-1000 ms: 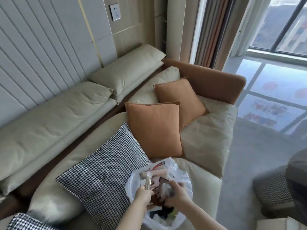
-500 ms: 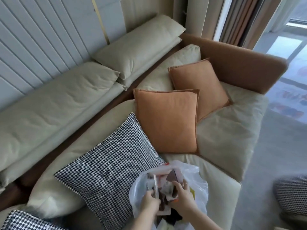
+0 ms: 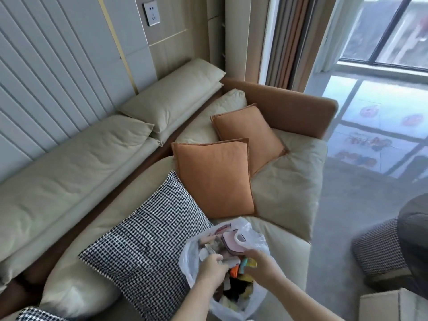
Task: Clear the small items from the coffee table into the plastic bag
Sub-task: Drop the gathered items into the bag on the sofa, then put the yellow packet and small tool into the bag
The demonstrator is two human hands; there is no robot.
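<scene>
Two hands: both were at the mouth of the bag [image 3: 252, 237], over the sofa [image 3: 289, 186].
Left hand [image 3: 212, 266]: fingers were curled at the bag's left rim; whether they pinched the plastic or an item, I cannot tell.
Right hand [image 3: 260, 260]: fingers were bent at the right rim, just beside the left hand; what it held was blurred, I cannot tell.
Bag: white, thin plastic, open, standing on the seat edge under both hands.
Items [image 3: 238, 272]: mixed small things lay inside the bag, between and below the hands.
Pink item [image 3: 231, 243]: inside the bag, just beyond the right hand.
Check cushion [image 3: 148, 242]: left of the left hand, touching the bag.
Orange cushion [image 3: 215, 177]: beyond the bag.
</scene>
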